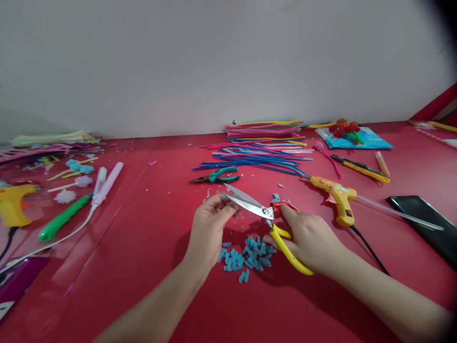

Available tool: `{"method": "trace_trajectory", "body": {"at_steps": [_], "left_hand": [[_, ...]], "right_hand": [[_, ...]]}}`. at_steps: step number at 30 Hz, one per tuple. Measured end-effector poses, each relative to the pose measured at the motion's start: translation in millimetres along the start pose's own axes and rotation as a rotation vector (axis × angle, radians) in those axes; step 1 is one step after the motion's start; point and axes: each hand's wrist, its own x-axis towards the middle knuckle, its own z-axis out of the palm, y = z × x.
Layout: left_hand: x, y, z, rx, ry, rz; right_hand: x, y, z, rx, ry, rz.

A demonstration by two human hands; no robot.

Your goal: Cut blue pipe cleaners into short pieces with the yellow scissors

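Observation:
My right hand (309, 236) is wrapped around a pair of scissors (252, 206) with one red and one yellow handle. The blades are parted and point to the upper left. Close to their tips, my left hand (213, 220) is closed in a pinch. Whatever lies between its fingertips is too small or too hidden to name. Below the scissors, between my forearms, a loose pile of short light-blue cut pieces (253, 253) lies on the red table (150, 238). A few similar blue bits (276, 197) lie just behind my right hand.
Behind my hands are green-handled pliers (216, 176) and a bundle of coloured pipe cleaners (264, 129). A yellow glue gun (337, 193), a utility knife (360, 167) and a black phone (424, 224) lie right. Another glue gun (14, 205) and a green-handled tool (64, 218) sit left.

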Motion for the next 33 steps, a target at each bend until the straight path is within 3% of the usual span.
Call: {"method": "trace_trajectory", "body": {"at_steps": [33], "left_hand": [[-1.9,5.7,2.8,-0.097,0.012,0.009]], "right_hand": [[-1.6,4.8,6.3,-0.08,0.032,-0.069]]}}
